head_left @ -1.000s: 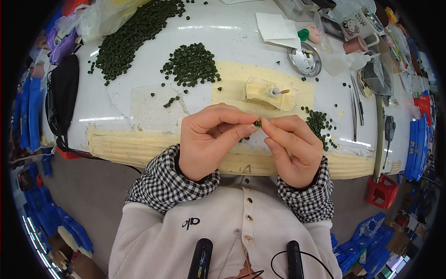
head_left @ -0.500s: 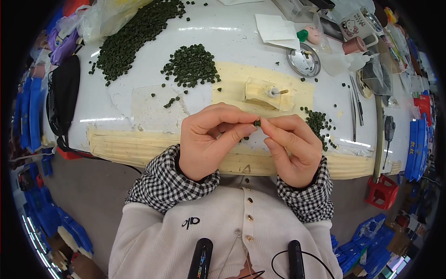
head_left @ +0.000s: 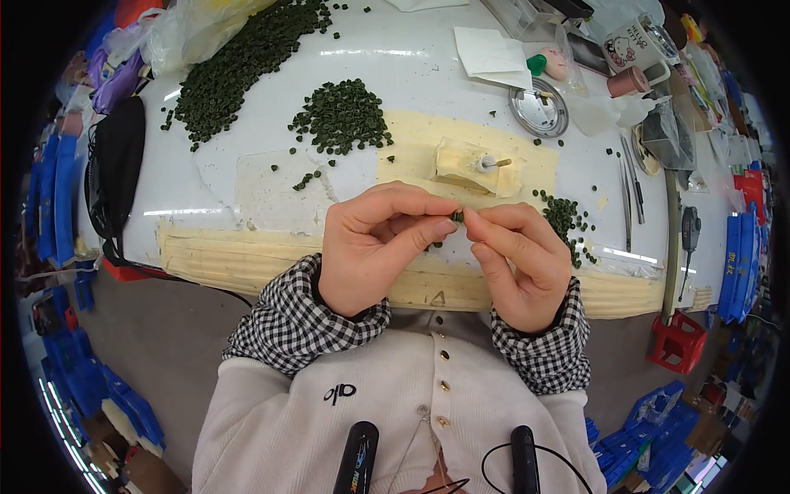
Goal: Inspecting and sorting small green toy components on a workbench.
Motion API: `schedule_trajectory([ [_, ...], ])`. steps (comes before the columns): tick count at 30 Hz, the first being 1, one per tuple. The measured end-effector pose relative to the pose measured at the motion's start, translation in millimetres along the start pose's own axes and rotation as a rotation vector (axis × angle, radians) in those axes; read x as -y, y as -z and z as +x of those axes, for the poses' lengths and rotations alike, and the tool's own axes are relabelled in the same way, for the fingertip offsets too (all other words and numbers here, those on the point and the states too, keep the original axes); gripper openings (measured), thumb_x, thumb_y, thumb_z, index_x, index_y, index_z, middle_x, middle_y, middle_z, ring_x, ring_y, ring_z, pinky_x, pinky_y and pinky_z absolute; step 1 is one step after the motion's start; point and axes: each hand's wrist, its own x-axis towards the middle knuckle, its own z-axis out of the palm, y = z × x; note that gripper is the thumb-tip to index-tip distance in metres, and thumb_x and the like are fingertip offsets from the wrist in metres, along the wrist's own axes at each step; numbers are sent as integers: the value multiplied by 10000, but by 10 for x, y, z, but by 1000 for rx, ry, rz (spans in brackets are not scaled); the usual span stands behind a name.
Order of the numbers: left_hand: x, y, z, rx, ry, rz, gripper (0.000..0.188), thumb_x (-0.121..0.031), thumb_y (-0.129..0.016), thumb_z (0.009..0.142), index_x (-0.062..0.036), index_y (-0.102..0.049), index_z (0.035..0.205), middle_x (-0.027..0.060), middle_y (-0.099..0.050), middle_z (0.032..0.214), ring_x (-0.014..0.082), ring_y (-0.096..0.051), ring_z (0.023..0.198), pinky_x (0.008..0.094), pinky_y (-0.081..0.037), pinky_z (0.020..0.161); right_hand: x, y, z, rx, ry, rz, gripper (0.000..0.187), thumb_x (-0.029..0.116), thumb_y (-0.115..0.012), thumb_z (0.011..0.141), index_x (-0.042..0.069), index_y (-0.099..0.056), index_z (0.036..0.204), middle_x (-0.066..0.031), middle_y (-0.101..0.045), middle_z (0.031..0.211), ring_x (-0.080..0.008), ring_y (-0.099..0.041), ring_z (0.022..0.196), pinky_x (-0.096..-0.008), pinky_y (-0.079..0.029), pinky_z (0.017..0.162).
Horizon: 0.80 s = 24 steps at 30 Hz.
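In front of my chest, my left hand (head_left: 362,247) pinches a small dark green piece (head_left: 457,216) between thumb and index finger. My right hand (head_left: 527,263) meets it from the right, bent index fingertip against the piece and thumb a little lower. What else its fingers may hold is hidden. A few more dark green pieces lie partly covered under the left fingertips. Just beyond the hands sits a cream block (head_left: 469,167) with a small white fitting and a short brown peg. To the right of my right hand is a small heap of green pieces (head_left: 561,216).
Farther off lie a middle heap (head_left: 341,118) and a large heap (head_left: 239,78) of dark green pieces. Tweezers (head_left: 627,202), a round metal lid (head_left: 539,107), white paper (head_left: 491,53) and a mug (head_left: 629,45) are at the right. A black pouch (head_left: 115,177) lies left.
Both hands stay almost in place around the small green piece. The view has shifted very slightly; nothing else has visibly moved.
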Motion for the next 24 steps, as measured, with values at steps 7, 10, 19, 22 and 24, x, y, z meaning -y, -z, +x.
schedule_trajectory([
  [7,6,15,0,5,-5,-6,196,81,-622,808,48,-636,1001,106,-621,975,137,-613,871,230,-503,777,16,4,2,-13,-14,-16,318,-63,-649,751,-1,-649,1063,-115,-621,936,-194,-596,777,-255,-485,667],
  [10,-10,15,-9,3,27,5,191,83,-618,809,50,-634,997,105,-622,971,137,-612,876,228,-501,783,19,28,-11,-37,-32,-32,302,-51,-647,764,0,-650,1061,-116,-621,928,-193,-597,769,-254,-484,665],
  [19,-5,21,-51,-95,-12,31,119,26,-602,839,20,-612,957,98,-644,859,156,-635,767,247,-519,700,-7,541,-23,-337,-210,-99,99,3,-586,848,-37,-597,938,-86,-615,876,-131,-591,789,-230,-468,718],
  [22,-55,35,-102,-85,-44,48,116,26,-597,842,21,-609,957,99,-640,865,158,-634,771,251,-520,695,-121,894,166,-386,-230,-268,227,77,-626,846,-17,-589,1050,-78,-621,935,-121,-589,839,-243,-479,724],
  [24,-92,92,-140,-77,-87,76,141,77,-616,813,52,-617,952,115,-641,914,136,-621,806,230,-504,743,-395,1199,264,-330,-248,-350,414,170,-666,833,-9,-543,1184,-105,-592,1047,-139,-569,870,-258,-482,725],
])
